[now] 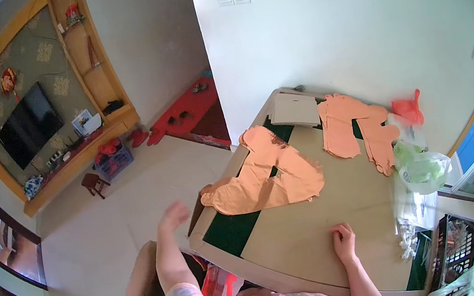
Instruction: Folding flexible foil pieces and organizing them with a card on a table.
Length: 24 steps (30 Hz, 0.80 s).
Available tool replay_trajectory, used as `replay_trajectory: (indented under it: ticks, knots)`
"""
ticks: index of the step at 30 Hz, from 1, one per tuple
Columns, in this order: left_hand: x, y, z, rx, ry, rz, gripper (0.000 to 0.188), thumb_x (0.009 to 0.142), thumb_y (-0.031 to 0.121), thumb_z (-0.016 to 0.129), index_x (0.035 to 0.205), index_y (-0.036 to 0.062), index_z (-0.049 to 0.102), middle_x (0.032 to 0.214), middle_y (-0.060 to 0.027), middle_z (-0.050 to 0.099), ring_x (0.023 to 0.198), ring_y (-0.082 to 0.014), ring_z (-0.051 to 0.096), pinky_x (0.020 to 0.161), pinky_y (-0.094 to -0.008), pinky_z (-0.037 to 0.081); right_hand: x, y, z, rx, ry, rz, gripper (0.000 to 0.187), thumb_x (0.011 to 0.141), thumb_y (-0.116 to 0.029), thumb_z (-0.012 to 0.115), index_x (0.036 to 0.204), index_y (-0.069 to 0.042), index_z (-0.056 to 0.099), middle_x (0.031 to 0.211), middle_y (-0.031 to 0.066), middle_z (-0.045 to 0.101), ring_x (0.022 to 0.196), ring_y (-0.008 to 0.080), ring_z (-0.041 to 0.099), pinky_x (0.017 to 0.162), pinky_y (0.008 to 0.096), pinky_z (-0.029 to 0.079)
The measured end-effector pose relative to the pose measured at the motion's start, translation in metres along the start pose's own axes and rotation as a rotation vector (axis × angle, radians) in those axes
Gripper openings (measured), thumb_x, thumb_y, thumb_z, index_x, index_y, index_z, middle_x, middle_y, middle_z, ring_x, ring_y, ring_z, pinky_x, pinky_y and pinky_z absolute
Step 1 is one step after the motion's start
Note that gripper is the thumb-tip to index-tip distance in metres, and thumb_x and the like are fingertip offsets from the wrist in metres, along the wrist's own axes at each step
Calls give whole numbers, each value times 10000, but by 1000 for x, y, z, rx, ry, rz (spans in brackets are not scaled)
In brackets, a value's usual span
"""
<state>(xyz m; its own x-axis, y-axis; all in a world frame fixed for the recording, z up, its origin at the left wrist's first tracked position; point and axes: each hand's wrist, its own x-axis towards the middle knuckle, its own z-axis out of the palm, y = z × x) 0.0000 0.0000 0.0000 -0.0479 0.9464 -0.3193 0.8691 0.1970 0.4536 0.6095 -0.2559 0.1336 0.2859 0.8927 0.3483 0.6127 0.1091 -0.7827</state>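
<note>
My left hand is raised off the table's left edge, above the floor; motion blurs its fingers. My right hand is at the near right of the table, fingers curled in, with nothing visible in them. Between the hands and farther back lies a pile of flat, peach-coloured foil balloons, creased and lobed in outline. To its right is a second spread of the same flat foil balloons. Neither hand touches them.
Grey-beige boards lie at the table's back corner. A red bag, a clear plastic bag and a black basket line the right side. A brown chair stands left of me, a small stool farther off.
</note>
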Motion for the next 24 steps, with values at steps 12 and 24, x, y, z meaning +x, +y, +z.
replay_trajectory:
  ticks: [12, 24]
  knots:
    - [-39, 43, -73, 810, 148, 19, 194, 805, 159, 634, 959, 41, 646, 869, -158, 681, 784, -279, 671, 727, -398, 550, -3, -10, 1, 15, 44, -56, 143, 793, 84, 519, 816, -10, 626, 812, 124, 607, 748, 276, 597, 682, 336, 479]
    - [-133, 364, 29, 75, 388, 1018, 100, 859, 103, 567, 915, 38, 617, 980, -134, 621, 978, -325, 578, 830, -419, 483, -13, 15, 0, -52, 70, 38, 120, 816, 2, 560, 853, -45, 664, 874, 137, 628, 814, 316, 612, 698, 376, 505]
